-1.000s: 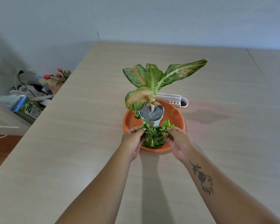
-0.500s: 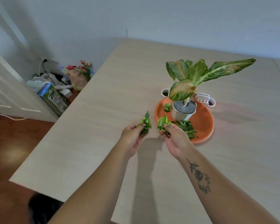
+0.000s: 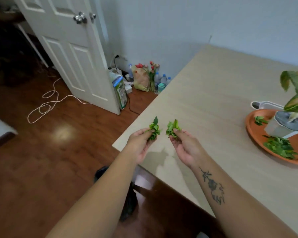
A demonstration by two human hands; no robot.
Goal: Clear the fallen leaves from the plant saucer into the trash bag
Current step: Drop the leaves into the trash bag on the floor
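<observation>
Leaves: pinching one clump in the left hand, another clump in the right hand, above the table corner; leaving more lying in the saucer; risking loose bits slipping from fingertip grips onto the floor; trash bag not clearly showing.

A white panelled door is standing open beside the pale blue wall; a glossy wooden floor is reflecting light beyond the beige desk's left edge.
</observation>
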